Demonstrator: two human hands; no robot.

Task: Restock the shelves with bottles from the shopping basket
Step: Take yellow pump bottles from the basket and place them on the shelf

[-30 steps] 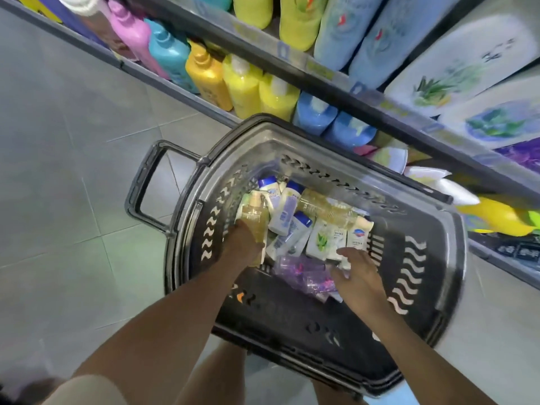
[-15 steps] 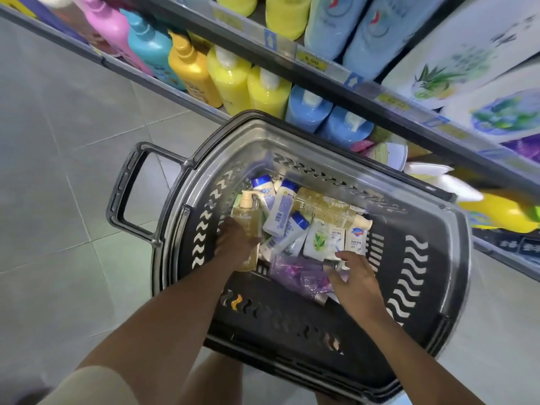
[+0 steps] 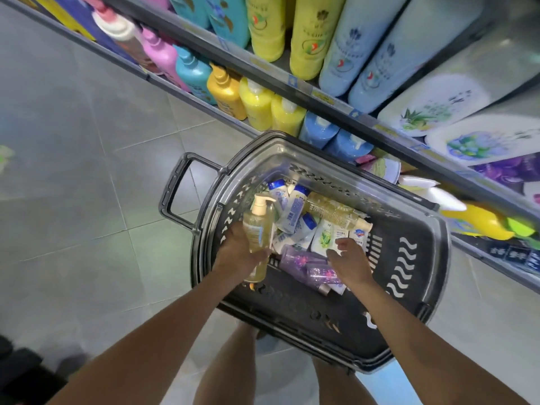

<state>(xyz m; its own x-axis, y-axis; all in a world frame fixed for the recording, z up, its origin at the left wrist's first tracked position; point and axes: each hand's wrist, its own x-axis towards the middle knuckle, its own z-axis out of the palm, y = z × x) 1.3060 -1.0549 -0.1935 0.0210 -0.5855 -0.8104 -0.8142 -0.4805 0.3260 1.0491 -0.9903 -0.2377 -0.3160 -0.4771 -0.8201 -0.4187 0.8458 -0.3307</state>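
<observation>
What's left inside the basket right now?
Inside the basket: white blue-capped bottles, a clear yellowish bottle, white tubes and purple bottles. The left hand holds a pump bottle. Anything beneath the pile is hidden.

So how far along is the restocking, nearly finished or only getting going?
Only getting going, by the look of it. The left hand holds a yellow pump bottle over the basket. The right hand reaches for the purple bottles. A pile of small bottles remains inside; none visibly shelved yet.

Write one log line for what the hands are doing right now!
left hand: holds pump bottle | right hand: open over purple bottle | basket: holds bottles
</observation>
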